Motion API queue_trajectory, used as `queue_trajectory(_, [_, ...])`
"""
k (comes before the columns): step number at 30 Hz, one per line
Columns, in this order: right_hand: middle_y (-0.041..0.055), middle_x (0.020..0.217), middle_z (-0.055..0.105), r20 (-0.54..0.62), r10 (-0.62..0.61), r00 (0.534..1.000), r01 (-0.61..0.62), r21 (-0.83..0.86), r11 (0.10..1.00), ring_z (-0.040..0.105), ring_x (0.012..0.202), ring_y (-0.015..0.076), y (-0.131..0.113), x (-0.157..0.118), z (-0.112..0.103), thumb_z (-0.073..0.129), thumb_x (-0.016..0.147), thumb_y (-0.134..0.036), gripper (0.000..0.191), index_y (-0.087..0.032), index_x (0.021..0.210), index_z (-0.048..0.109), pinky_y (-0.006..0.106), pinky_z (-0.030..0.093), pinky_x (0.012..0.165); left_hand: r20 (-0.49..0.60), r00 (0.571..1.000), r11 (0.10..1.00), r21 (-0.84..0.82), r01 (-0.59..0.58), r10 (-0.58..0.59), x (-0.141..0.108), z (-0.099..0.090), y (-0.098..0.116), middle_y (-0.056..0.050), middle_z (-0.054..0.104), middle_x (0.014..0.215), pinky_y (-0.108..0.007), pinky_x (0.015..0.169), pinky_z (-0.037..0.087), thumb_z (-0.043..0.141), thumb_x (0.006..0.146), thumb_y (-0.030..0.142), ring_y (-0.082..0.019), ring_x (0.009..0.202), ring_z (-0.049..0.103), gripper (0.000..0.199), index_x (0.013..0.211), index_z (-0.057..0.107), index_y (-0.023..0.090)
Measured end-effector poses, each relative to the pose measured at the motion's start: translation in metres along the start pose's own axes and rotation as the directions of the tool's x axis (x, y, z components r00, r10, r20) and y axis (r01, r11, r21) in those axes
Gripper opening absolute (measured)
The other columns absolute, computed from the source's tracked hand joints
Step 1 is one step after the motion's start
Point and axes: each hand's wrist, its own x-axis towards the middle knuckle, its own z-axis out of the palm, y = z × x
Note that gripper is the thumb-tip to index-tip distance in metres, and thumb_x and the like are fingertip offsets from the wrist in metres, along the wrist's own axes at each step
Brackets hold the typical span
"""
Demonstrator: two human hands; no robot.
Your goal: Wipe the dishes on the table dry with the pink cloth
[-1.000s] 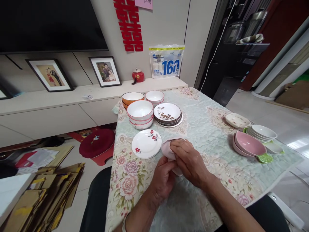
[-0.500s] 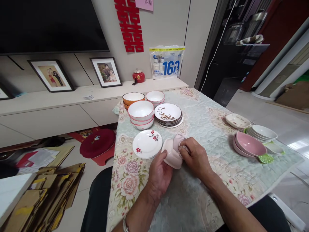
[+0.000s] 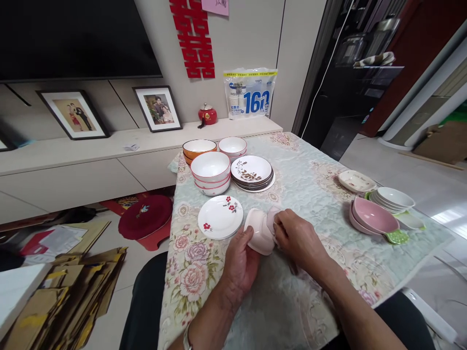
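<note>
Floral-clothed bench, w/ a white cabinet behind; framed photos, a red pot & a "160" bag stand on top of that. Head cam: L hand grips a pale pink bowl, tilted, thumb against its L side; bowl's held over the near part of bench, just R of a white plate w/ red flowers. R hand, fingers bent, pinches a pale cloth against bowl's R side; exact fingertip contact hidden. Behind plate: stacked red-rimmed bowls, brown-patterned plates beside them. Far R, well apart from hands: pink dishes, white dishes, oblong dish.
</note>
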Motion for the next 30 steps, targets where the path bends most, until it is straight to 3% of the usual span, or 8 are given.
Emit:
queue_trajectory(3, [0.0014,0.077,0.057,0.062,-0.055,0.997,0.049,0.103,0.993,0.053,0.065,0.0144,-0.010,-0.004,-0.007,0.047,0.087,-0.015,0.013,-0.020,0.074,0.050,0.025,0.035,0.059,0.054,0.998,1.000,0.010,0.030,-0.030,0.000,0.000,0.001,-0.006,0.074,0.096,-0.032,0.088,0.049,0.071,0.077,0.019,-0.019,0.090,0.066,0.025,0.102,0.071,0.014])
queue_trajectory(6, [0.0024,0.082,0.058,-0.038,-0.123,0.992,0.128,0.189,0.974,0.055,0.071,0.0149,-0.009,-0.002,-0.002,0.047,0.088,-0.016,0.013,-0.020,0.077,0.052,0.026,0.039,0.063,0.086,0.995,0.999,0.006,0.043,-0.044,-0.001,0.002,0.001,-0.006,0.073,0.097,-0.032,0.087,0.049,0.068,0.078,0.018,-0.019,0.089,0.065,0.024,0.101,0.071,0.014])
queue_trajectory(10, [0.0040,0.080,0.056,-0.166,-0.067,0.984,0.083,0.091,0.992,0.055,0.071,0.0170,0.006,0.006,0.009,0.044,0.090,-0.019,0.013,-0.019,0.080,0.053,0.027,0.040,0.064,0.069,0.997,0.999,0.023,0.030,-0.032,-0.001,0.002,0.001,-0.005,0.072,0.096,-0.026,0.076,0.049,0.067,0.078,0.016,-0.016,0.084,0.064,0.024,0.102,0.071,0.015])
queue_trajectory(15, [0.0024,0.075,0.055,-0.030,0.031,0.999,-0.033,-0.073,0.997,0.051,0.061,0.0153,0.002,0.001,0.004,0.045,0.089,-0.019,0.015,-0.020,0.076,0.050,0.027,0.032,0.056,0.084,0.995,0.998,0.041,0.047,-0.051,0.000,-0.003,0.002,-0.003,0.072,0.090,-0.026,0.075,0.049,0.068,0.076,0.015,-0.016,0.081,0.064,0.024,0.100,0.071,0.015])
queue_trajectory(19, [0.0010,0.076,0.056,-0.014,-0.087,0.996,0.088,0.109,0.990,0.052,0.063,0.0138,-0.012,-0.004,-0.001,0.049,0.088,-0.017,0.014,-0.020,0.074,0.049,0.026,0.036,0.057,0.049,0.998,1.000,0.014,0.025,-0.026,0.000,-0.001,0.003,-0.005,0.073,0.096,-0.031,0.085,0.049,0.072,0.078,0.023,-0.019,0.086,0.066,0.025,0.101,0.071,0.015])
queue_trajectory(23, [0.0035,0.081,0.057,-0.202,-0.249,0.947,0.291,0.219,0.931,0.056,0.076,0.0160,-0.019,-0.005,0.003,0.046,0.093,-0.015,0.015,-0.020,0.083,0.055,0.028,0.044,0.068,0.124,0.991,0.999,0.042,0.035,-0.040,-0.004,0.003,0.003,-0.005,0.073,0.091,-0.029,0.083,0.049,0.074,0.079,0.026,-0.017,0.083,0.065,0.024,0.099,0.072,0.014])
queue_trajectory(27, [0.0058,0.086,0.061,-0.249,-0.397,0.883,0.447,0.188,0.875,0.055,0.085,0.0190,-0.024,-0.005,0.003,0.046,0.095,-0.015,0.015,-0.021,0.090,0.059,0.033,0.047,0.077,0.192,0.974,0.992,0.057,0.115,-0.124,-0.009,0.005,0.002,-0.004,0.072,0.092,-0.024,0.079,0.046,0.076,0.077,0.025,-0.015,0.084,0.064,0.025,0.099,0.072,0.015])
queue_trajectory(30, [0.0061,0.085,0.063,-0.273,-0.391,0.879,0.440,0.149,0.886,0.054,0.083,0.0206,-0.023,-0.003,0.001,0.049,0.094,-0.016,0.014,-0.022,0.090,0.061,0.036,0.045,0.077,0.201,0.973,0.991,0.098,0.095,-0.114,-0.011,0.006,0.001,-0.003,0.070,0.089,-0.024,0.078,0.044,0.078,0.074,0.025,-0.014,0.082,0.061,0.027,0.099,0.073,0.017])
